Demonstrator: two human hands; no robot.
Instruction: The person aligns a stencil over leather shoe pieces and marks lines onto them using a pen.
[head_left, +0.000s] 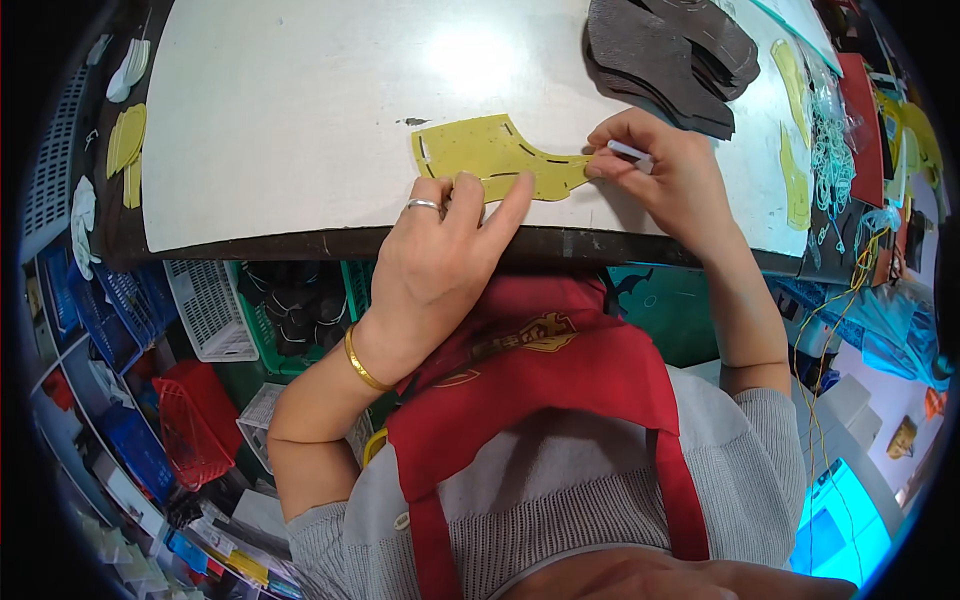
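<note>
A yellow pattern template with several narrow slots lies near the front edge of the white table. Most of its slots look dark; whether something lies beneath it I cannot tell. My left hand, with a ring and a gold bangle at the wrist, rests spread fingers on the template's near edge. At the template's narrow right end, my right hand is closed with its fingertips touching the tip. A slim white pen-like stick sits between the fingers of that hand; its working end is hidden.
Stacked dark brown leather pieces lie at the table's far right. Further yellow templates and tangled pale cord line the right edge; others lie left. Below the table's left front stand a white basket and a green crate.
</note>
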